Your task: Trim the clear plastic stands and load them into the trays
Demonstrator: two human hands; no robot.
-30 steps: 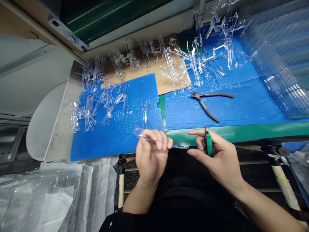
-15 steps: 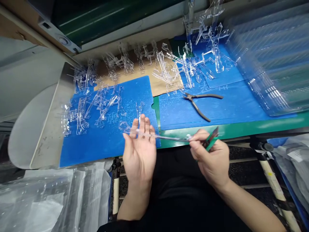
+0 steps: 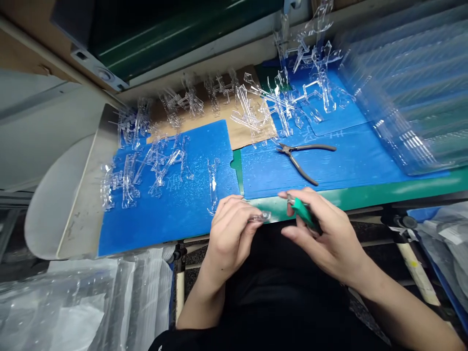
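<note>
My left hand (image 3: 230, 229) is closed around a clear plastic part (image 3: 263, 216), whose end sticks out past the thumb toward the right; the fingers hide most of it. Held in my right hand (image 3: 325, 234) is a green-handled tool (image 3: 302, 212). Its working end is hidden, so its exact kind does not show. The right thumb and index finger are apart, and a gap separates the two hands. Just beyond the left hand, a single slim clear plastic piece (image 3: 212, 183) lies on the blue sheet (image 3: 153, 224).
Grey-handled side cutters (image 3: 305, 148) lie spread on the right blue sheet. Several branched clear plastic mouldings (image 3: 157, 161) cover the left and back, partly on cardboard (image 3: 241, 136). Stacked clear trays (image 3: 413, 131) stand at right. Bagged plastic (image 3: 84, 292) fills the lower left.
My left hand has gone from open palm up to closed around the clear part. The right hand has let go of that part's end and keeps the green-handled tool.
</note>
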